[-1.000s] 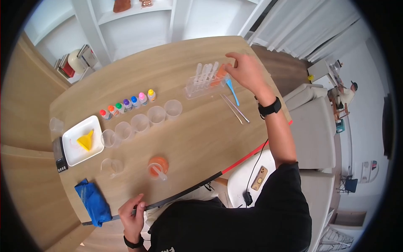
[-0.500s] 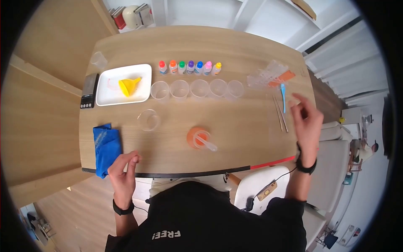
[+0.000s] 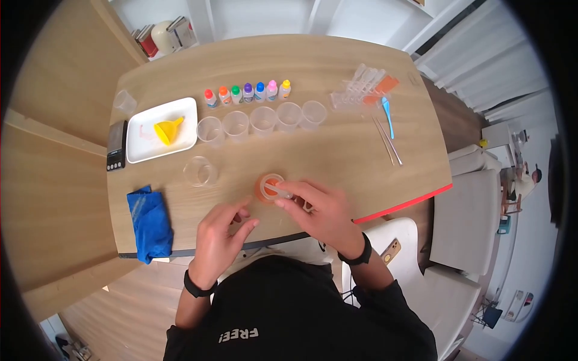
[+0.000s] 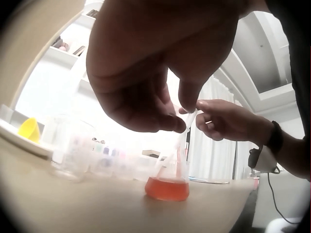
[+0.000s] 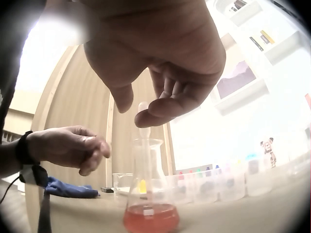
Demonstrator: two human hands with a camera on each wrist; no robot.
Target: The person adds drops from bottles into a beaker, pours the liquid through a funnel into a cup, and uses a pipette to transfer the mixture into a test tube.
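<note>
A conical flask [image 5: 151, 219] with orange-red liquid stands near the table's front edge. A clear plastic dropper [image 5: 145, 132] leans in its mouth, bulb upward. My right hand [image 3: 327, 215] is at the bulb, thumb and forefinger on either side; in the right wrist view a gap shows between thumb and bulb. My left hand [image 3: 218, 239] hovers left of the flask with loosely bent fingers, holding nothing. Farther left stands a clear beaker [image 3: 200, 172].
Behind are several clear cups [image 3: 263, 122] and small bottles with coloured caps [image 3: 248, 88]. A white tray [image 3: 137, 150] holds a yellow funnel [image 3: 169, 130], beside a black scale [image 3: 116, 144]. A blue cloth [image 3: 150, 225] lies front left. Right are a tube rack [image 3: 348, 102] and a blue spatula [image 3: 388, 117].
My right hand has come from the tube rack back to the dropper in the flask. The left hand has moved right, toward the flask. The head view has shifted.
</note>
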